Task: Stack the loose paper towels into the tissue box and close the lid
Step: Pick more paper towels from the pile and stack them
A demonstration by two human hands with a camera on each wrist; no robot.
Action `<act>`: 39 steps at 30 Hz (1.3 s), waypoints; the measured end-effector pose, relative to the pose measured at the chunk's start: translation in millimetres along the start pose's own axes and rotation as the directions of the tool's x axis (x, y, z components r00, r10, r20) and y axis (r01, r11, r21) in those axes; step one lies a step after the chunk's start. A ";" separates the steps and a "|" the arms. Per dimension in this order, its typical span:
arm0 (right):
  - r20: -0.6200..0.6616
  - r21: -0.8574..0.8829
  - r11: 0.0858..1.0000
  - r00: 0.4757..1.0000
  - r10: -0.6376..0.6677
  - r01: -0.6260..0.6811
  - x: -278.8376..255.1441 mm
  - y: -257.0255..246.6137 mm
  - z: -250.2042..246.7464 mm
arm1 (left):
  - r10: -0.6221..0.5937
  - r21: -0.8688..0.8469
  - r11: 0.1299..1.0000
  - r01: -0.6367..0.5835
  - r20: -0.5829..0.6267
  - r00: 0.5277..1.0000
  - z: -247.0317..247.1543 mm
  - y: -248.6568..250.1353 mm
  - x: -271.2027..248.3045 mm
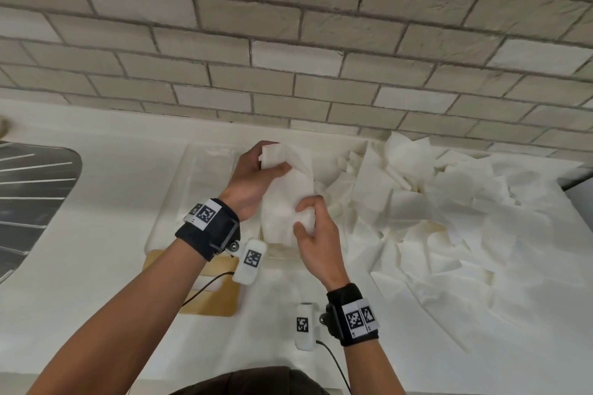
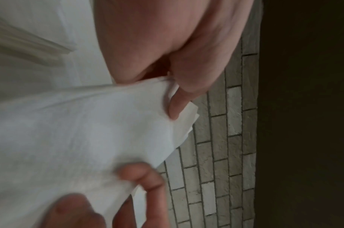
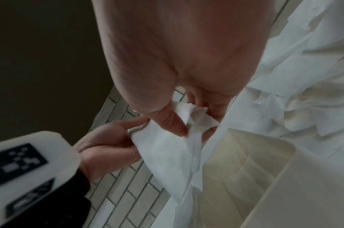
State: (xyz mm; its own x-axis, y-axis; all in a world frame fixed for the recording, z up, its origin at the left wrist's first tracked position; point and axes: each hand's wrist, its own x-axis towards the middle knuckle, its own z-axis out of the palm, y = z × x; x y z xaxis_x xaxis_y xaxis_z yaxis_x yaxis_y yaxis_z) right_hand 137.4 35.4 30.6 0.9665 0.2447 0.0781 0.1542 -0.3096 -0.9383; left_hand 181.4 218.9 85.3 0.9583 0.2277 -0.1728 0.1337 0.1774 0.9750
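Both hands hold one folded white paper towel (image 1: 284, 192) up over the counter. My left hand (image 1: 272, 160) grips its far end, thumb on top and fingers behind. My right hand (image 1: 305, 215) pinches its near end. In the left wrist view the thumb (image 2: 176, 106) presses on the towel (image 2: 79, 131). The right wrist view has the right thumb (image 3: 171, 123) pinching a crumpled corner of the towel (image 3: 167, 152). The open white tissue box (image 1: 192, 186) stands under and left of the hands, its inside (image 3: 245, 166) visible. Its wooden lid (image 1: 218, 301) lies on the counter, nearer than the box.
A big heap of loose paper towels (image 1: 433, 202) covers the counter to the right, also seen as the heap (image 3: 303, 92) beside the box. A steel sink drainboard (image 1: 32, 196) is at far left. A brick wall (image 1: 288, 42) runs close behind.
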 end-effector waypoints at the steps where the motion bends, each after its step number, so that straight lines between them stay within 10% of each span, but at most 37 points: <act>1: 0.001 -0.009 1.000 1.000 0.026 -0.026 1.8 1.6 1.5 | -0.032 -0.039 0.999 0.031 -0.010 0.999 0.3 -1.8 3.9; 7: 0.087 -0.242 0.927 0.946 0.313 -0.285 21.4 12.2 29.2 | 0.114 0.444 0.895 -0.045 -0.130 0.985 -22.2 -31.8 16.1; 11: 0.217 -0.443 0.781 0.793 0.569 -0.440 34.4 15.0 43.9 | 0.233 0.806 0.569 -0.160 0.029 0.972 -38.2 -59.2 5.6; 15: 0.153 -0.482 0.739 0.784 0.601 -0.472 32.0 18.2 49.0 | 0.198 0.845 0.387 -0.368 0.314 0.929 -36.5 -68.4 1.3; 26: 0.263 -0.772 0.631 0.942 0.207 0.077 0.3 0.9 19.2 | -0.428 0.712 -0.076 -0.699 0.609 0.667 9.4 -75.6 57.7; 31: 0.563 -0.764 0.596 0.705 0.431 0.246 0.7 19.1 24.7 | -0.544 0.705 -0.115 -0.700 0.544 0.638 18.2 -90.1 71.6; 39: 0.564 -0.803 0.506 0.675 0.476 0.314 12.6 25.4 43.7 | -0.556 0.704 -0.163 -0.691 0.514 0.654 30.9 -94.6 71.3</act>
State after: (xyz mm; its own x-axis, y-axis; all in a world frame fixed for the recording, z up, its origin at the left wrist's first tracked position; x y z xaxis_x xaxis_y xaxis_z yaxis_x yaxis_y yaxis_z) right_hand 144.6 70.8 -6.9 0.6100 0.5357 -0.5839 0.5467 -0.8179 -0.1793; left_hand 244.9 188.8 -14.9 0.6818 -0.4416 -0.5831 -0.5066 -0.8602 0.0591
